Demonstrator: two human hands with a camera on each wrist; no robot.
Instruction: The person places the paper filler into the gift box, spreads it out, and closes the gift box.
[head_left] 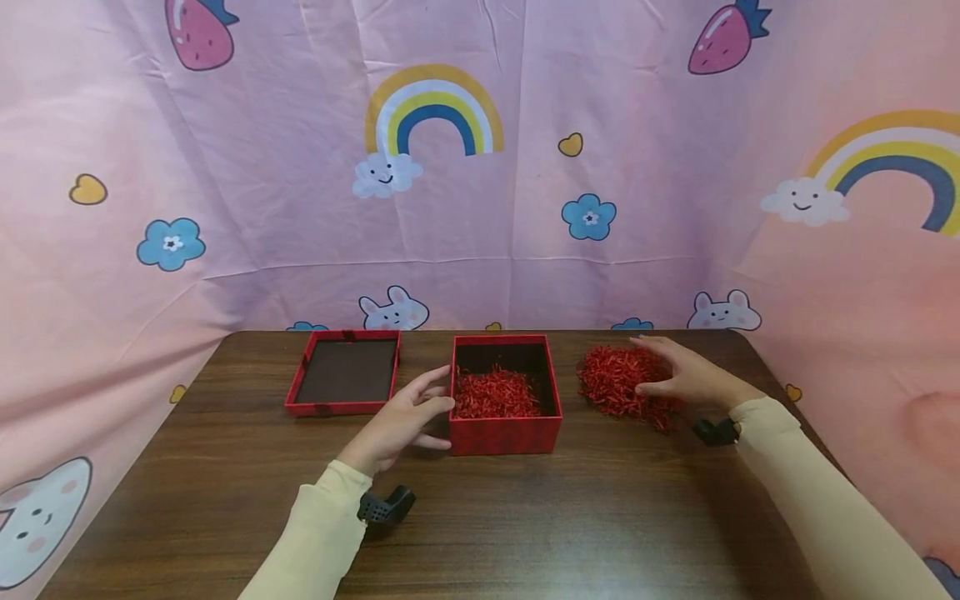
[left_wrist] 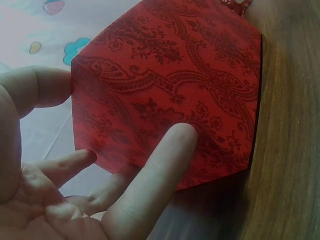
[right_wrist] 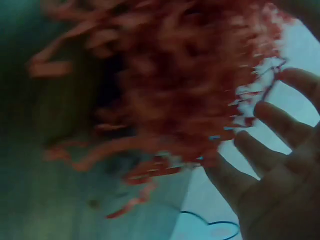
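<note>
A square red box [head_left: 504, 437] stands uncovered on the table, with red shredded paper [head_left: 497, 395] inside. Its side carries a dark paisley pattern, seen large in the left wrist view. My left hand [head_left: 397, 423] is at the box's left side, fingers spread and extended, fingertips right at the wall. To the right of the box lies a loose heap of red shredded paper [head_left: 613, 380]. Over the heap's right side reaches my right hand [head_left: 693, 379], thumb and fingers apart. Blurred curly strips [right_wrist: 175, 90] fill the right wrist view beside its spread fingers.
A shallow red box lid [head_left: 337, 409], dark inside, lies upturned at the back left of the brown wooden table [head_left: 480, 517]. Behind and along both sides hangs a pink printed cloth [head_left: 480, 225]. Each wrist carries a black device [head_left: 386, 506].
</note>
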